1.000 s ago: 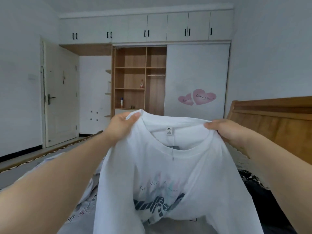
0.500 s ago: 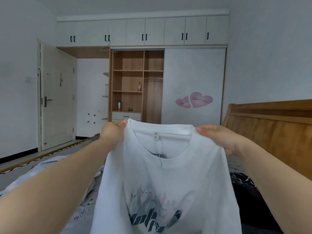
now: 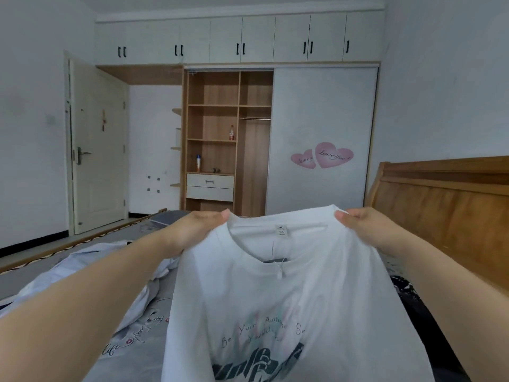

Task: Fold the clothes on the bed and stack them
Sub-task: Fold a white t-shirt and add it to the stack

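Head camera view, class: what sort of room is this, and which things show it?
Most likely a bedroom: a bed with a wooden headboard, a built-in wardrobe with open shelves, and clothes, such as the white T-shirt held up.

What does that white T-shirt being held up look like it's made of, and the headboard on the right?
The white T-shirt, held up by the left hand and right hand, looks like thin knit cotton or a cotton blend: matte, softly draping, slightly see-through. The headboard looks like varnished wood, with visible grain and a mild sheen.

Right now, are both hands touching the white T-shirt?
Touching. The head view shows the left hand and right hand each pinching a shoulder of the white T-shirt, holding it up.
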